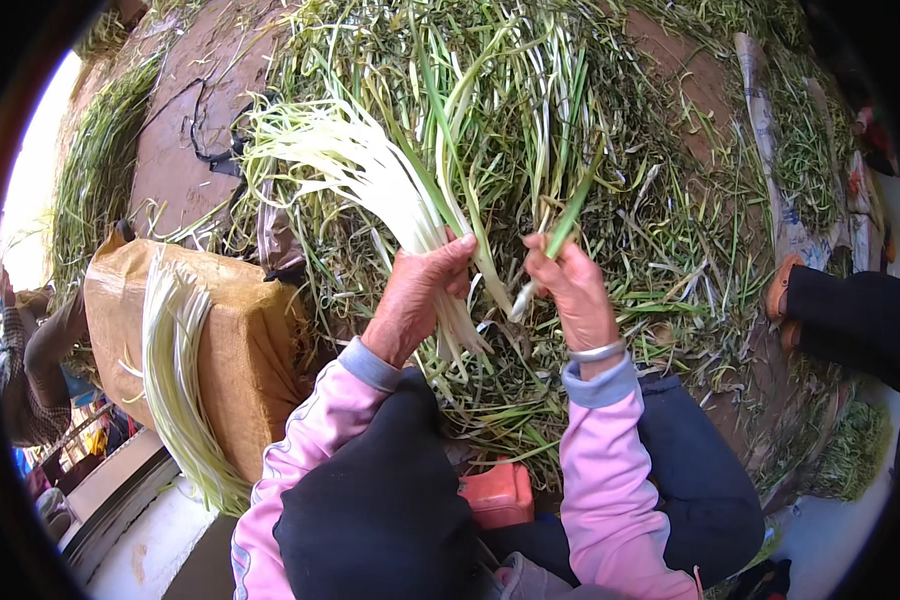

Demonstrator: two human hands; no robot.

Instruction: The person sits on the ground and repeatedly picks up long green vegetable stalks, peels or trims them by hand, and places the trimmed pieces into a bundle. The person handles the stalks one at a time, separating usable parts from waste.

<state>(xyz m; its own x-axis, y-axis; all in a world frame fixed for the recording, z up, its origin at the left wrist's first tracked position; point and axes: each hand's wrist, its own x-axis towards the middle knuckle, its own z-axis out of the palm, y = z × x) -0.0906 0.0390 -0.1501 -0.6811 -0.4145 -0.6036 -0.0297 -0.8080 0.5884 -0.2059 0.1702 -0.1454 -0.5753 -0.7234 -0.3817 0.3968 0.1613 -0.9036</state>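
My left hand (pixel 424 292) grips a bundle of pale yellow-white leafy stalks (pixel 375 169), likely blanched garlic chives. Their loose tips fan out to the upper left and the cut ends hang below my fist. A longer stalk (pixel 487 274) with greener leaves leans from the same hand, its white base reaching toward my right hand. Between thumb and fingers, my right hand (pixel 570 289) pinches a short green leaf piece (pixel 570 214). Under both hands spreads a heap of green and withered leaves (pixel 630 225).
To my left, a neat bundle of pale stalks (pixel 176 375) lies over a block wrapped in tan cloth (pixel 244 315). A red plastic object (pixel 499 495) sits between my legs. Another person's dark-trousered leg (pixel 847 315) is at the right. Black straps (pixel 221 161) lie on brown ground (pixel 176 172).
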